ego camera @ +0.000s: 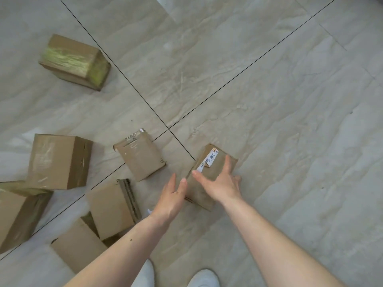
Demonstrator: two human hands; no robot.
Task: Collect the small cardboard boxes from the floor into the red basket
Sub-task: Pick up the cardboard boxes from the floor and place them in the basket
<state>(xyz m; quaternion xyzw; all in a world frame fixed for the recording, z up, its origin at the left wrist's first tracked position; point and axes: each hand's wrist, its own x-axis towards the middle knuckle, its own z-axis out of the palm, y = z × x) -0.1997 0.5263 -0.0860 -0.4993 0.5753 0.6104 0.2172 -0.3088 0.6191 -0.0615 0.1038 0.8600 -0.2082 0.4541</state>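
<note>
A small cardboard box with a white barcode label (pixel 215 160) lies on the tiled floor just ahead of my feet. My right hand (pixel 220 181) lies spread across its top, fingers straight. My left hand (pixel 171 196) is flat beside the box's left edge, thumb touching or almost touching it. Several more cardboard boxes lie to the left: one near the tile joint (pixel 141 155), one by my left forearm (pixel 113 208), a taller one (pixel 59 161), and one with green tape (pixel 75 61) further off. The red basket is out of sight.
More boxes crowd the lower left, one at the frame edge (pixel 17 216) and one under my left arm (pixel 77 246). My white shoes (pixel 204 278) stand at the bottom. Grey marble-look tile stretches bare to the right and ahead.
</note>
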